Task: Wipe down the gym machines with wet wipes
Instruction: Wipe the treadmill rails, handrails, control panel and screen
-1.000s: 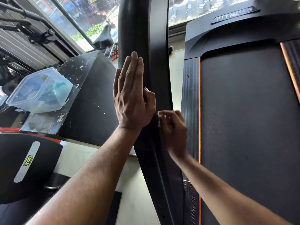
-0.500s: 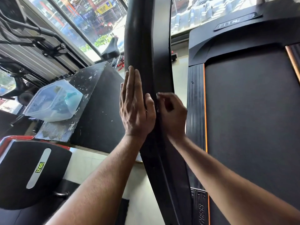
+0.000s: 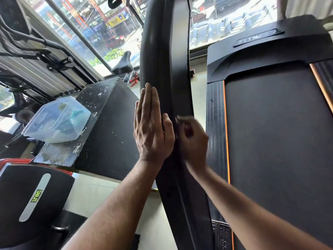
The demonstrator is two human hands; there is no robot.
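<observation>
Head view: treadmill upright runs top to bottom through the middle of the scene, belt to its right. My left hand lies flat on the upright's left face, fingers straight and together, thumb against the front edge. Right hand is blurred with motion, fingers curled around something pale at the tips that I take to be the wipe, pressed to the upright's right edge; too smeared to be sure of the grip.

Change over the last second: right hand has climbed the edge from below the left hand's wrist to level with its thumb. Left hand has stayed planted as a brace. I read this as an upward wiping stroke, so the lower stretch of this edge is probably done and the part above the hands is not.

Left of the upright, a clear tub sits on a scuffed black surface; its contents are unclear.
</observation>
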